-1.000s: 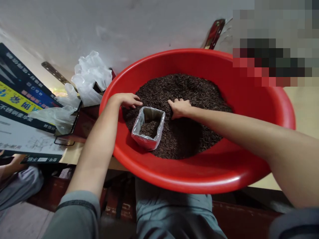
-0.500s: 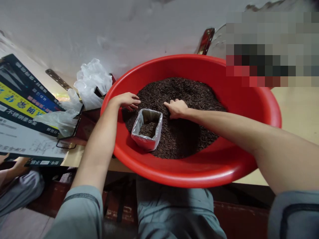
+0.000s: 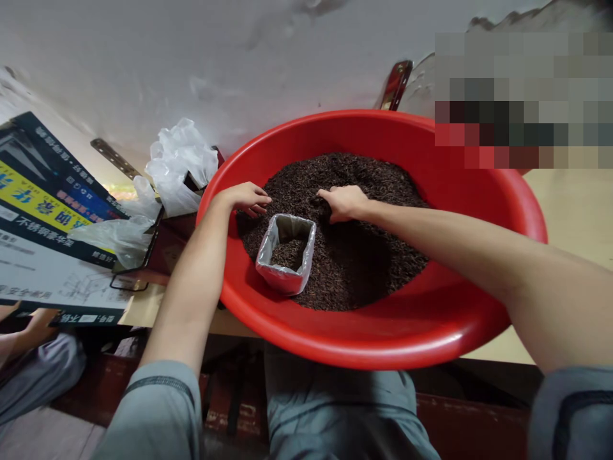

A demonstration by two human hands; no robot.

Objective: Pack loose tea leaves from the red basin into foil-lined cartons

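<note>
A big red basin point(image 3: 378, 348) holds a heap of dark, thin, dry bits that look like loose tea leaves point(image 3: 354, 169). Sunk in the heap's near left is a small box with a clear plastic liner point(image 3: 287, 281), partly filled with the same leaves. My left hand point(image 3: 249, 197) hovers at the heap's left side, just behind the box, fingers stretched out and holding nothing. To the right of the box, my right hand point(image 3: 345, 203) has its fingers curled into the leaves, with dark leaves between thumb and fingers; its fingertips are partly hidden.
On the left are a printed carton point(image 3: 52, 236) and a dark box point(image 3: 165, 246) with white plastic bags point(image 3: 175, 163). Another person's hand point(image 3: 38, 326) shows at the far left. Behind the basin rises a grey wall point(image 3: 268, 57); the pale table point(image 3: 575, 211) extends right. The upper right is blurred out.
My right hand has shifted slightly right and its fingers have drawn in around some leaves. The left hand stays almost in place. The whole view has moved slightly.
</note>
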